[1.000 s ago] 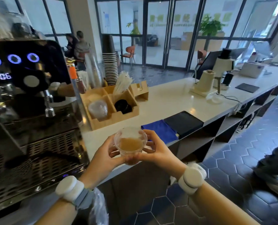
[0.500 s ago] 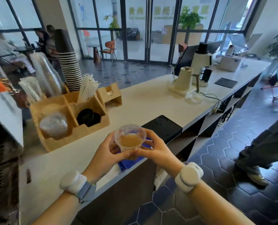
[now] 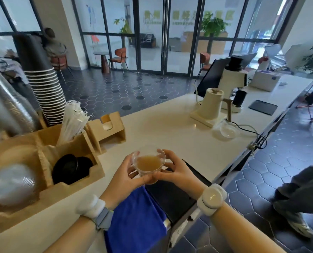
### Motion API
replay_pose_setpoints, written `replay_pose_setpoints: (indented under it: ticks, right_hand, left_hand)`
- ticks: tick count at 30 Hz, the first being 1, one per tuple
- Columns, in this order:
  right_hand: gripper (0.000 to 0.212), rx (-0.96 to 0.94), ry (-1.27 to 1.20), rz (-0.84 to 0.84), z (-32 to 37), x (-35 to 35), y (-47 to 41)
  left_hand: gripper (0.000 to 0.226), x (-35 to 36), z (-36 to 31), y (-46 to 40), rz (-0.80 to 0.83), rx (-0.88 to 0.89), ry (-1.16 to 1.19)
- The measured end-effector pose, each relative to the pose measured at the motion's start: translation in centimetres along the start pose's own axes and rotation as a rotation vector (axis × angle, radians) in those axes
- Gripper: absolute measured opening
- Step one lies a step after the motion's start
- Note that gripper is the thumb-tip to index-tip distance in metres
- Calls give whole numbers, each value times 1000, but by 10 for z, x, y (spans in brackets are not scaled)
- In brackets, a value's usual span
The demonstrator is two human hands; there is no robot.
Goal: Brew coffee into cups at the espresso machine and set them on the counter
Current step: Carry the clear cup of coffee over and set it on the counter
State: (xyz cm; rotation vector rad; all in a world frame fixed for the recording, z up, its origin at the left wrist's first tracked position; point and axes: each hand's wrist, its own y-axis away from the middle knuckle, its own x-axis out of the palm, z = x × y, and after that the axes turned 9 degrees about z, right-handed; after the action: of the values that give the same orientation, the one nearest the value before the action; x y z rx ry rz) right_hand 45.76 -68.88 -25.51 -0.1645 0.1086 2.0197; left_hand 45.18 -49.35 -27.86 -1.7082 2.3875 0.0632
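— What is standing at the far left of the counter (image 3: pixel 170 125)?

— A wooden organizer (image 3: pixel 47 192) is sitting there. Clear lids (image 3: pixel 9 183) are lying in its near left compartment, black lids (image 3: pixel 71 168) in the one beside it, and wrapped straws (image 3: pixel 72 121) are leaning in the compartment behind. A tall stack of paper cups (image 3: pixel 44 83) is rising behind the organizer, and a small wooden holder (image 3: pixel 108 128) is standing just to its right.

— And the person?

— The person is holding a small clear cup (image 3: pixel 148 164) with both hands, above the near edge of the counter. Brown liquid is filling the lower part of it. The left hand (image 3: pixel 123 177) is curling its fingers around the left side of the cup, and the right hand (image 3: pixel 177 170) is gripping the right side, thumb near the bottom. So both hands are closed around the cup, and it is not touching the counter.

— What is lying under the hands?

— A blue cloth (image 3: pixel 135 216) is hanging over the near edge, under the left wrist, and a black mat (image 3: pixel 172 198) is lying just right of it.

— Further right?

— A white kettle (image 3: pixel 211 105) is standing on its base, a glass vessel (image 3: pixel 227 130) is near it, and a white grinder (image 3: pixel 234 79) is behind. A black pad (image 3: pixel 262 107) is lying far right.
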Motion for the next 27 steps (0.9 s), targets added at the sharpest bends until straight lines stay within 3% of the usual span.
replay_pose_setpoints:
  ticks: [6, 12, 17, 21, 27]
  right_hand:
    - [67, 11, -19, 39, -4, -39, -58]
    - [67, 27, -36, 180, -19, -90, -134]
    - [66, 30, -79, 324, -32, -131, -198]
    - [71, 35, -82, 409, -44, -150, -248]
    - [75, 23, -82, 513, -62, -168, -322]
  left_hand:
    - [76, -7, 7, -63, -37, -39, -61]
    - [77, -8, 23, -135, -131, -94, -54]
    - [105, -12, 34, -192, -258, -179, -61]
    - [85, -20, 45, -227, -331, -261, -108]
    - [91, -30, 59, -278, -511, -363, -169]
